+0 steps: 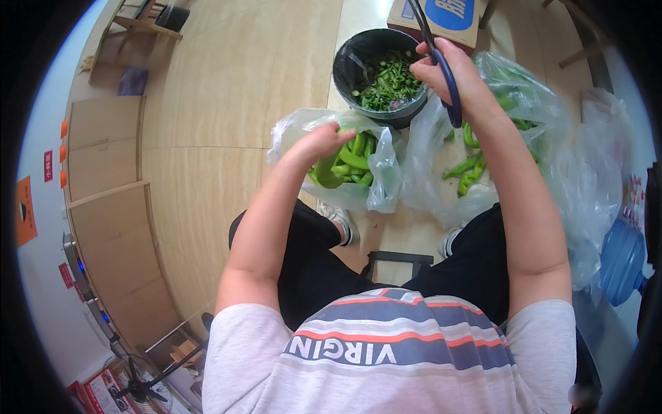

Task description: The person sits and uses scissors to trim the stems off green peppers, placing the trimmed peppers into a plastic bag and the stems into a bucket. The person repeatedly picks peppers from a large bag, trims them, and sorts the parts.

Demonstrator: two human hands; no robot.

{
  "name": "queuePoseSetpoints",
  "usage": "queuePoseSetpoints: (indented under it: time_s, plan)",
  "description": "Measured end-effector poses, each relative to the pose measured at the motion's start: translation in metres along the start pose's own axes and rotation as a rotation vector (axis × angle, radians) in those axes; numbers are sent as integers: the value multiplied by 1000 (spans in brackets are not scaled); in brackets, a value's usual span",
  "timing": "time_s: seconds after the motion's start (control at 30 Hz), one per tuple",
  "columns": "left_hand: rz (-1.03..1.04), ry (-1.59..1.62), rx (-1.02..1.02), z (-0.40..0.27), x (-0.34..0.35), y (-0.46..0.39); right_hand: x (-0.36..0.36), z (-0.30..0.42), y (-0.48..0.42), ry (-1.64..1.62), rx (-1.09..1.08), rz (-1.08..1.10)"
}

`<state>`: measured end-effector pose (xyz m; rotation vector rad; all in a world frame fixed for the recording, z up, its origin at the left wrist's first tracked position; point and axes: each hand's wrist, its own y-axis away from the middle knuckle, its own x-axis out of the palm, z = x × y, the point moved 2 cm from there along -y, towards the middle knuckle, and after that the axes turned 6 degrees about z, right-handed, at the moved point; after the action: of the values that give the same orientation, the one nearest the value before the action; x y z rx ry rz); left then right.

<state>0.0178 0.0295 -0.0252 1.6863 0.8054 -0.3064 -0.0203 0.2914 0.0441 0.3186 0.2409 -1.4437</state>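
My left hand (328,141) is over a clear plastic bag (295,127) of long green peppers (354,158). One curved green pepper (326,171) lies right below this hand; whether the fingers grip it or have it loose I cannot tell. Scissors (449,85) with dark blue handles are in my right hand (447,72), blades pointing away from me. That hand is above the right rim of a black bucket (380,115), lined with a dark bag and part filled with chopped green pieces (390,83).
To the right, a larger clear plastic bag (429,155) spreads open, with green peppers (470,173) in it. A cardboard box (455,31) stands behind the bucket. A blue water bottle (623,264) is at far right, wooden cabinets (106,150) at left. Between my feet shows a dark stool frame (401,256).
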Motion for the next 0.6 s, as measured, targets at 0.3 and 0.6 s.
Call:
queuePoseSetpoints:
  time_s: [0.3, 0.6]
  plan:
    - [7, -557, 30, 33, 79, -46, -102, 39, 18, 278, -286, -237]
    - [698, -64, 613, -163, 110, 30, -192, 33, 66, -33, 103, -514]
